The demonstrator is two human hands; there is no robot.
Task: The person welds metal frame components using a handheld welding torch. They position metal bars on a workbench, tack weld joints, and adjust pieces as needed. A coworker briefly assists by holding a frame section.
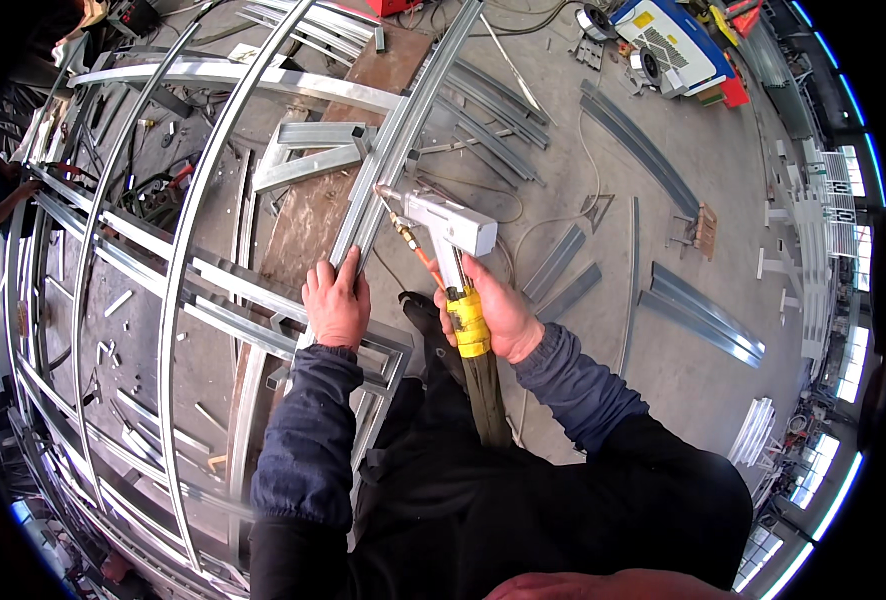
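Observation:
My right hand [503,312] is closed round the grip of a white and grey welding gun [451,222], just above yellow tape wrapped about its thick dark hose. The gun's narrow copper-coloured tip sits at a long grooved metal channel [395,150]; whether it touches cannot be made out. An orange hose runs beside the gun's grip. On the same channel, nearer to me, my left hand [337,304] lies with fingers stretched out, holding nothing. This channel forms the near side of a large metal frame [178,250] with several long rails and crosspieces.
Loose metal channels [703,312] lie about the concrete floor on the right, with thin cables between them. A blue and white machine [675,45] stands at the far right. Under the frame lies a rusty brown plate [308,222]. Another person's arm [5,205] reaches in at the left.

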